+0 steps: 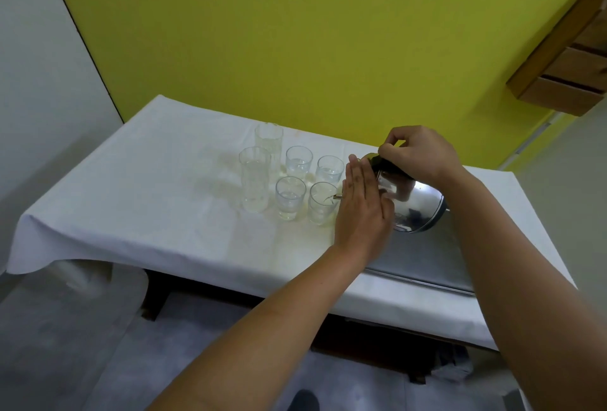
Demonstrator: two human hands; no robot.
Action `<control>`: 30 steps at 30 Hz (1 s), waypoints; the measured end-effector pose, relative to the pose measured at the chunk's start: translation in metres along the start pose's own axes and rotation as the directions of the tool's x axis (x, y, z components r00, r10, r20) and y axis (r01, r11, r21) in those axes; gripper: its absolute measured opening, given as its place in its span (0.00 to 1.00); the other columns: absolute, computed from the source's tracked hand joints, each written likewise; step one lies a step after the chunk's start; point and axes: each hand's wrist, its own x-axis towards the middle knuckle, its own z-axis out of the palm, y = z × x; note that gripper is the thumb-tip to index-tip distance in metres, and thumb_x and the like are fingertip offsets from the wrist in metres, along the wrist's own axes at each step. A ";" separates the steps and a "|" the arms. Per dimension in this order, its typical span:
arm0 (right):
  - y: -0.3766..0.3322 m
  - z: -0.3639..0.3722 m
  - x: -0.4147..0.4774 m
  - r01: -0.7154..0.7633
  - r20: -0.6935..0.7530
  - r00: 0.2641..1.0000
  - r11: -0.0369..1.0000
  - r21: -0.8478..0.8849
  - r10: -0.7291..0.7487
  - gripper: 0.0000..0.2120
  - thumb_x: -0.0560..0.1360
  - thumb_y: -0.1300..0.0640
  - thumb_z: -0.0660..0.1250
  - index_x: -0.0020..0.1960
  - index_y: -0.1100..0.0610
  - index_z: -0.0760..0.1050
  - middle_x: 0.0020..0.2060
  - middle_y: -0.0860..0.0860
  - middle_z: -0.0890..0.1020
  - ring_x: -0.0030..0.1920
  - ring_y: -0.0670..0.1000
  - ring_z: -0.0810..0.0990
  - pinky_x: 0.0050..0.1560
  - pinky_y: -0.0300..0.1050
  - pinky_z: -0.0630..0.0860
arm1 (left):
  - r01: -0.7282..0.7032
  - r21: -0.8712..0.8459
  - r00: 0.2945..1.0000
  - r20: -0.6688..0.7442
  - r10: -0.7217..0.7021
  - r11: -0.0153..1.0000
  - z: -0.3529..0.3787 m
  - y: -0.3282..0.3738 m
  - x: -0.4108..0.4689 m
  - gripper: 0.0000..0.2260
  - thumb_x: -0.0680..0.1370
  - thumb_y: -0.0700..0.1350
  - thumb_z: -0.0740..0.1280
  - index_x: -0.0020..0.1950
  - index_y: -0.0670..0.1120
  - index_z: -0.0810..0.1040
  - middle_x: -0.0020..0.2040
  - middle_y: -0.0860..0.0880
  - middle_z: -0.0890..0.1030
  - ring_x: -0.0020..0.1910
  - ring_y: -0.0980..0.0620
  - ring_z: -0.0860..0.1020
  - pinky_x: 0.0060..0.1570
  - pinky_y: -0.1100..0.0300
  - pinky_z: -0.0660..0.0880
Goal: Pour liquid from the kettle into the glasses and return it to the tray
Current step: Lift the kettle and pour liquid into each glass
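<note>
A shiny steel kettle (415,205) is tilted to the left above the metal tray (423,266). Its spout tip rests over the near right short glass (322,203). My right hand (417,151) is shut on the kettle's black handle at the top. My left hand (363,203) lies flat with fingers together against the kettle's front side, hiding most of the spout. Several clear glasses stand in a cluster to the left: two tall ones (255,179) and short ones (290,202), each holding some clear liquid.
The table carries a white cloth (147,200) with faint stains around the glasses. A yellow wall runs behind it, and a wooden shelf (565,59) hangs at the upper right. The table's near edge drops to a grey floor.
</note>
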 end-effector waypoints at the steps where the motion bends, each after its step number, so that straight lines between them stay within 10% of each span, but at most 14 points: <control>1: 0.000 0.000 0.000 0.006 0.008 1.000 1.000 -0.006 -0.006 0.09 0.69 0.46 0.64 0.37 0.50 0.77 0.34 0.51 0.84 0.36 0.53 0.77 0.35 0.44 0.69 | 0.003 -0.003 1.000 -0.003 -0.003 1.000 0.001 0.000 -0.001 0.26 0.82 0.40 0.51 0.76 0.36 0.42 0.78 0.37 0.41 0.78 0.43 0.41 0.78 0.53 0.43; 30: -0.012 -0.009 0.025 0.233 0.084 0.972 0.940 -0.248 -0.219 0.09 0.71 0.43 0.64 0.36 0.46 0.75 0.33 0.52 0.84 0.36 0.54 0.76 0.32 0.41 0.63 | 0.006 -0.065 0.988 -0.156 -0.016 0.998 0.019 -0.002 0.006 0.26 0.82 0.40 0.53 0.75 0.34 0.45 0.78 0.35 0.45 0.78 0.41 0.44 0.77 0.47 0.51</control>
